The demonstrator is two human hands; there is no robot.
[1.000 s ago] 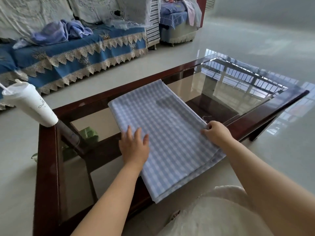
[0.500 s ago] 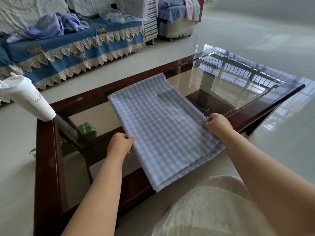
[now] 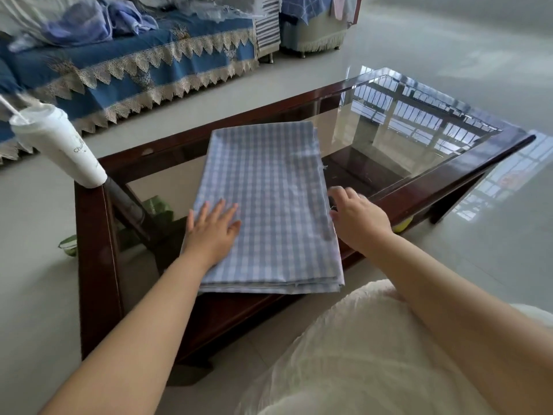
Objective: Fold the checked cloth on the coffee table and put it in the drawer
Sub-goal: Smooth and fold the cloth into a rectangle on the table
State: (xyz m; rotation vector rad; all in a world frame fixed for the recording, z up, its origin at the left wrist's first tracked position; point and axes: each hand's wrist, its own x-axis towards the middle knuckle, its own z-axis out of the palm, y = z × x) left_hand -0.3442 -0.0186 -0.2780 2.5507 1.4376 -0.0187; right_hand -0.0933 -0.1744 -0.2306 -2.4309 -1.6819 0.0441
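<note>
Through the head camera I look down on a glass-topped coffee table (image 3: 466,172) with a dark wooden frame. The checked cloth (image 3: 269,190), pale blue and white, lies folded in a layered rectangle across the near half of the glass, its near edge overhanging the frame. The left hand (image 3: 214,232) lies flat on the cloth's near left part, fingers straight and slightly spread. The right hand (image 3: 357,217) sits at the cloth's right edge, fingers loosely curved; I cannot tell whether they pinch the fabric. A white lidded cup (image 3: 57,145) with a straw stands on the table's far left corner. A blue sofa cover (image 3: 134,64) with lace trim lies beyond.
</note>
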